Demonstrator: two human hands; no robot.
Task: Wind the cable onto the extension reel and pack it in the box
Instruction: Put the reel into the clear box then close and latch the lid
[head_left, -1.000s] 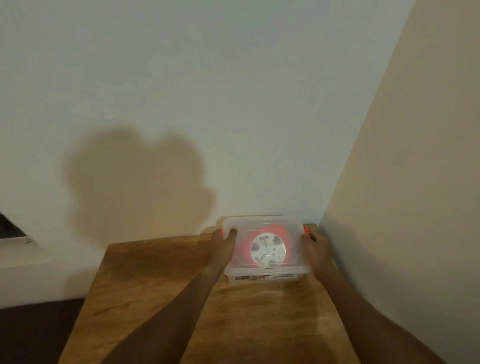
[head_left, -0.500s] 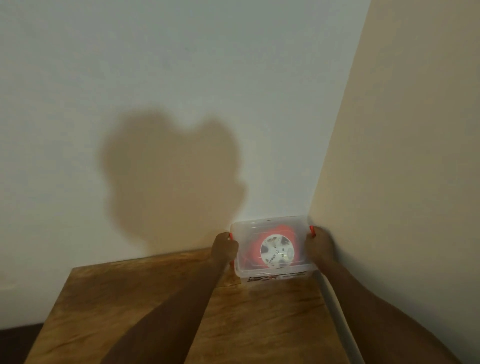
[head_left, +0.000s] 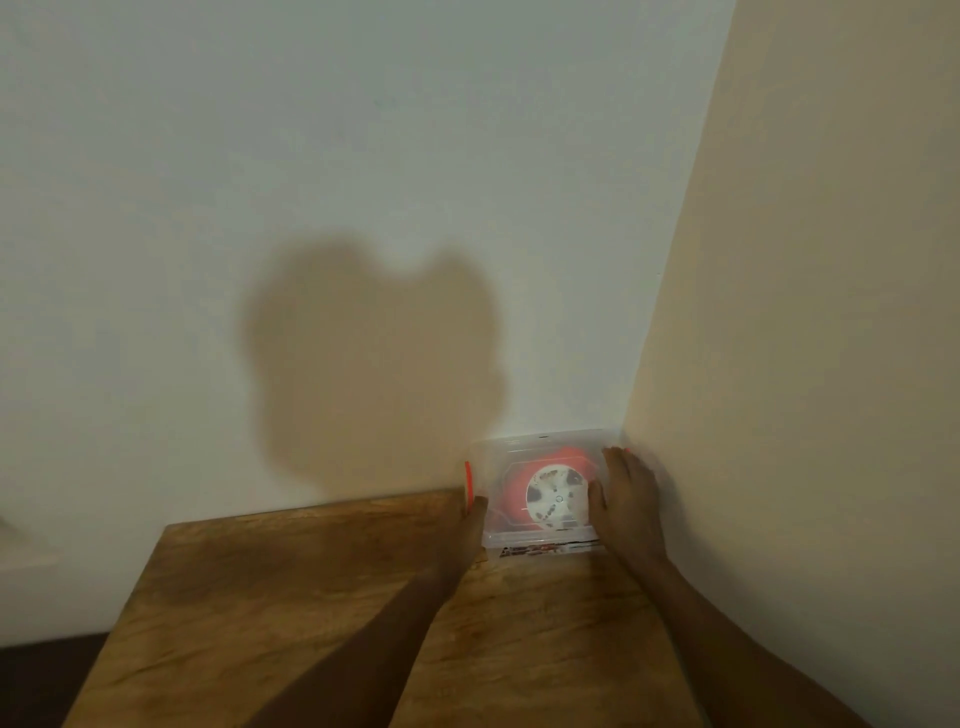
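A clear plastic box (head_left: 540, 442) with its lid on stands at the table's far right corner, against both walls. Through the lid I see the extension reel (head_left: 557, 500), with a white hub and orange cable wound around it. My left hand (head_left: 470, 520) grips the box's left side, just below its orange latch (head_left: 468, 480). My right hand (head_left: 627, 500) lies flat on the right part of the lid, fingers spread, and covers the right latch.
The wooden table (head_left: 311, 597) runs from the box toward me. A white wall (head_left: 363, 182) rises behind the box and a beige wall (head_left: 810, 364) stands close on the right. Dark floor (head_left: 31, 686) shows at the lower left.
The box has gone further back and right into the corner. My right hand has moved from the box's right side onto the lid. My left hand has stayed at the left side.
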